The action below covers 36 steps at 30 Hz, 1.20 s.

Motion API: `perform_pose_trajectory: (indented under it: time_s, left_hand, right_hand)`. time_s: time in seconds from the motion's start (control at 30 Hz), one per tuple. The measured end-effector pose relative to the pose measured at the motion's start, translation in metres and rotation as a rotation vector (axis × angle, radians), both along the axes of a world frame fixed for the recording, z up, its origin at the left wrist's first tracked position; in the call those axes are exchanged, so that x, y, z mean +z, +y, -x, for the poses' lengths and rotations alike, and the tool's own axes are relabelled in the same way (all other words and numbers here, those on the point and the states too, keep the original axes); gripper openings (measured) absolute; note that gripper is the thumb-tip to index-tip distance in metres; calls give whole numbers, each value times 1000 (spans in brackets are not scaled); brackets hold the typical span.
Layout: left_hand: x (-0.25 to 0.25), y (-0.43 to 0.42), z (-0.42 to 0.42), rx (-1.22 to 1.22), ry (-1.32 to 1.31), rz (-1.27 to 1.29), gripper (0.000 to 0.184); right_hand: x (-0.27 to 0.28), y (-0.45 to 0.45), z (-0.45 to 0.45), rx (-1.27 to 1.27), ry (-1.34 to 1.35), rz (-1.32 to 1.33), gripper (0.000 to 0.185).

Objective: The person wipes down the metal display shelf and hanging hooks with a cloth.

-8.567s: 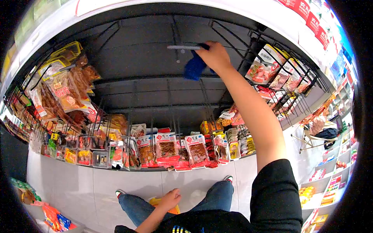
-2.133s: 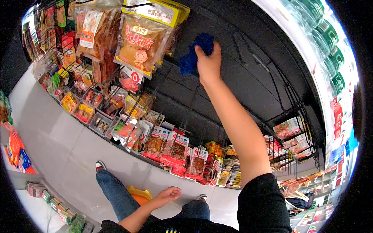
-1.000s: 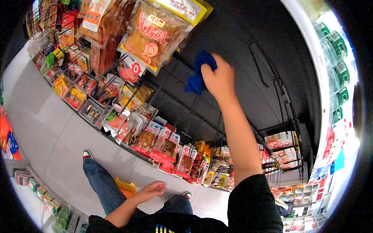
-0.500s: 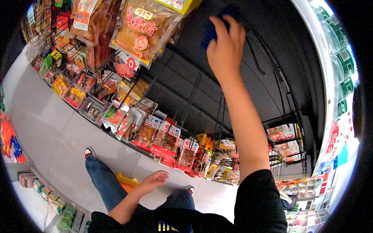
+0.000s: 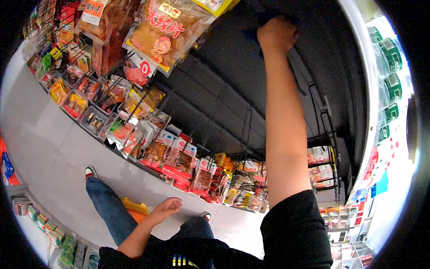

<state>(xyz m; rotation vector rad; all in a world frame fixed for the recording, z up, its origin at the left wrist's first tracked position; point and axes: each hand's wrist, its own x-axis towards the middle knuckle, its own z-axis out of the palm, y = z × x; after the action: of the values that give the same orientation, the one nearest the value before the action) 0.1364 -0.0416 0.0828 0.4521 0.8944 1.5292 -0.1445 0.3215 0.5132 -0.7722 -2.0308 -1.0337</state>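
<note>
While our left hand rests fingers loosely spread, our right hand has moved higher, farther from the hanging snack bag than before. We count one cloth — dark blue, mostly hidden behind the right hand, at the black panel — its grip we cannot tell.

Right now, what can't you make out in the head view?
All in the head view:
Blue cloth: mostly hidden behind the right hand, dim against the dark panel.
Right hand's grip: fingertips hidden by its back.
Large yellow-edged snack packet: top cut off by the upper edge.
Yellow-and-orange object: partly hidden behind the jeans.
</note>
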Motion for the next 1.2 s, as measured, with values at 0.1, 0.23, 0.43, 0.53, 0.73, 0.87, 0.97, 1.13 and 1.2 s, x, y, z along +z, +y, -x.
perform_pose_trajectory:
  time_s: [0.1, 0.23, 0.43, 0.53, 0.73, 0.87, 0.97, 1.13, 1.2]
  left_hand:
    - [20, 15, 7, -43, 34, -29, 38]
    - [37, 17, 12, -72, 140, -25, 37]
    - [-8, -9, -9, 4, 60, 63, 37]
    - [3, -24, -7, 57, -118, 79, 36]
    - [16, -8, -6, 48, 57, 96, 34]
    - [30, 15, -7, 48, 141, 214, 33]
    - [-28, 32, -46, 269, 294, 77, 44]
    - [2, 28, -45, 163, -248, 382, 49]
    - [-13, 27, -51, 201, -301, 451, 49]
  right_hand:
    - [-17, 10, 3, 84, 160, -261, 38]
    - [-17, -50, -29, 220, -129, 401, 38]
    - [-105, -138, -122, 645, -146, 760, 34]
    - [-137, -142, -181, 747, -121, 1084, 36]
    - [-178, -172, -277, 571, -240, 1819, 36]
    - [-252, -189, -320, 336, -505, 1904, 48]
    - [-299, -200, -349, 217, -552, 1943, 56]
    - [-350, -213, -365, 178, -546, 2039, 38]
    - [-377, -211, -371, 122, -469, 2247, 35]
